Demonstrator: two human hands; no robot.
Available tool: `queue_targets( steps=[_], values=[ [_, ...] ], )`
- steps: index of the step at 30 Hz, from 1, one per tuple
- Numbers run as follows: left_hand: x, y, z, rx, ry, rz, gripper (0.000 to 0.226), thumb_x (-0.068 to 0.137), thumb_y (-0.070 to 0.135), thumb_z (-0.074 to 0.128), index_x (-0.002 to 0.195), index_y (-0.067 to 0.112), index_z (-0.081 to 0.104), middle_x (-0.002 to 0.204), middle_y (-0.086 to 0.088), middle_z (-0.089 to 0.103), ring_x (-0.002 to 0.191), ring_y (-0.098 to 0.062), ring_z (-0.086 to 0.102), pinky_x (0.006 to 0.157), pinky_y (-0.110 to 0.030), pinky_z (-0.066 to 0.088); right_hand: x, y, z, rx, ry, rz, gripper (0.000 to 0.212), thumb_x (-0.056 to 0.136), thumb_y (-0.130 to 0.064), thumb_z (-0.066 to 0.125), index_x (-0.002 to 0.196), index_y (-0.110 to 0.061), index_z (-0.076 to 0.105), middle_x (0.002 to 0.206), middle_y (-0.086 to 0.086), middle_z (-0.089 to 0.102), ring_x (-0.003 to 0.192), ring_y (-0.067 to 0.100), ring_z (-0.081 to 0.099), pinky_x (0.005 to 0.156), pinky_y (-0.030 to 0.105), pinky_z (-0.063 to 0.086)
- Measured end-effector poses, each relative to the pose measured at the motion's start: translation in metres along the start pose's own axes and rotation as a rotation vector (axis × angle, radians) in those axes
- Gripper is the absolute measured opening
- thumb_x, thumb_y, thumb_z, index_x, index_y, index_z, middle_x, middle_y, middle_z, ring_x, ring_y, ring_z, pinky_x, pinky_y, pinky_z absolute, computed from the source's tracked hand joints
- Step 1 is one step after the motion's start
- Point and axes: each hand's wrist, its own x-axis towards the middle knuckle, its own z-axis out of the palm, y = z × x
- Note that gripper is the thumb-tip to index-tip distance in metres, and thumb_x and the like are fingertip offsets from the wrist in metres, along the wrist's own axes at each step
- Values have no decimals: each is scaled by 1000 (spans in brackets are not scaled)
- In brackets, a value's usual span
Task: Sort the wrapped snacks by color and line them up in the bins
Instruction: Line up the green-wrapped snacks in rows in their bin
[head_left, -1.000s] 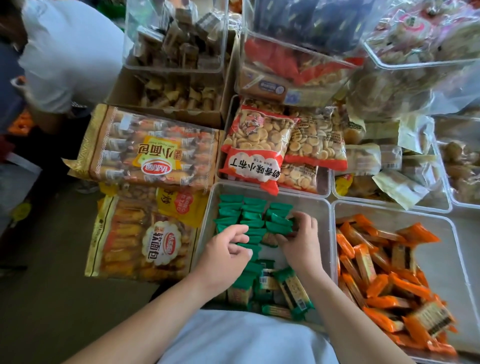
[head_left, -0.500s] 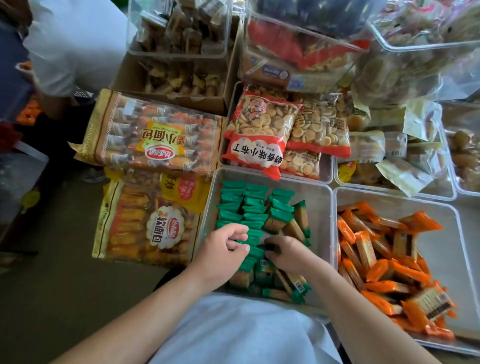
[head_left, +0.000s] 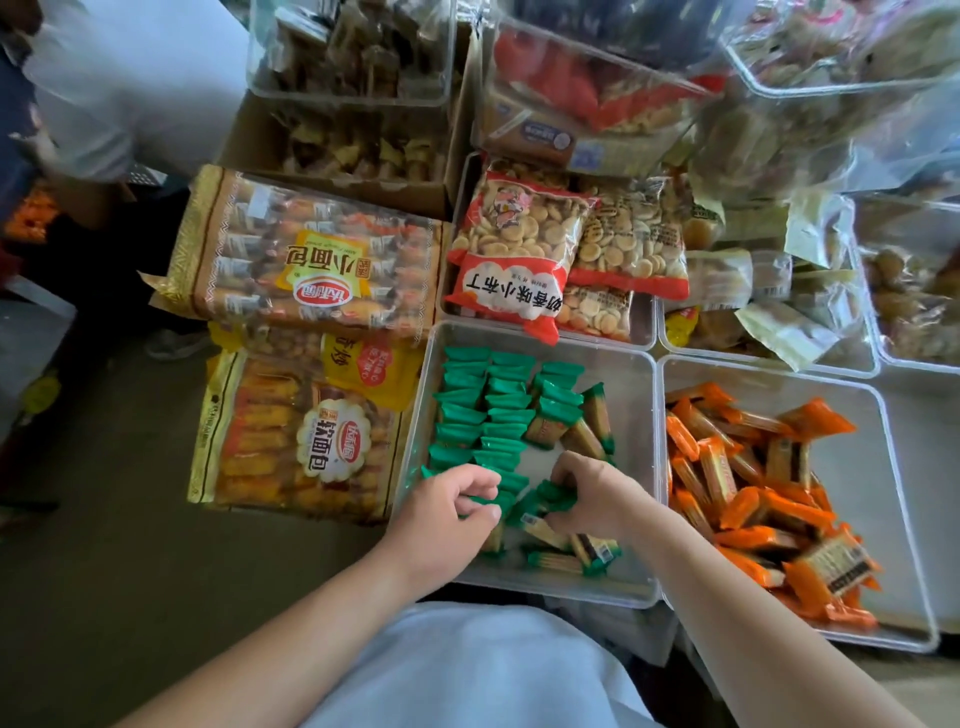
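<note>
Head view: the left hand (head_left: 447, 514) has its fingers curled in, thumb and fingertips pinching one of the green snacks (head_left: 480, 500) by its wrapper. Just beside it, the right hand (head_left: 592, 493) is curled knuckles-up round one or more of the same green packets — I cannot tell exactly how many. Both hands are low in the near half of a clear bin (head_left: 631, 374), over a loose scatter of green packets lying flat at odd angles. Toward the far left of that bin the rest stand on edge in three tidy rows, with a few tilted ones beside the right-hand row. The neighbouring bin (head_left: 862, 467) on the right holds orange snacks (head_left: 748, 499) — a jumbled heap along its left side. Beyond the green bin lie red biscuit bags (head_left: 514, 260), and to its left are two large bread bags (head_left: 311, 260).
</note>
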Motion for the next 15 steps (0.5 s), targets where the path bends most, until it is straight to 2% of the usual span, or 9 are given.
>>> queue_targets(
  steps=[2, 7, 10, 13, 15],
  values=[
    [-1, -2, -6, -7, -9, 13, 29, 97, 19, 69, 119, 37, 65, 115, 19, 69, 101, 3, 68, 96, -21, 54, -12, 1, -4, -44, 91, 22, 51, 75, -47, 80, 115, -34, 51, 109, -6, 66, 95, 20, 65, 83, 39, 60],
    [0, 3, -11, 6, -18, 70, 29, 96, 19, 70, 120, 35, 68, 115, 18, 71, 99, 7, 67, 96, -19, 54, -46, -7, -13, 23, 311, 37, 59, 84, -45, 76, 138, -36, 53, 122, -4, 69, 103, 21, 68, 81, 33, 60],
    [5, 15, -11, 33, -47, 131, 40, 94, 23, 73, 130, 37, 62, 128, 18, 65, 110, 6, 63, 101, -25, 55, -66, -10, -23, 211, 447, -7, 51, 82, -44, 81, 127, -41, 57, 120, -12, 70, 101, 15, 69, 84, 32, 61],
    [9, 30, -14, 104, -94, 221, 68, 90, 29, 80, 150, 37, 48, 144, 23, 46, 128, 2, 48, 111, -27, 46, -89, -18, -32, 363, 485, -74, 47, 82, -36, 86, 123, -37, 62, 114, -23, 66, 99, -2, 65, 79, 10, 54],
    [10, 41, -16, 154, -149, 278, 75, 89, 31, 81, 154, 39, 44, 141, 27, 41, 128, 3, 41, 111, -23, 37, -103, -27, -34, 445, 493, -103, 44, 82, -31, 87, 119, -37, 63, 111, -26, 65, 98, -7, 63, 74, 5, 51]
  ],
)
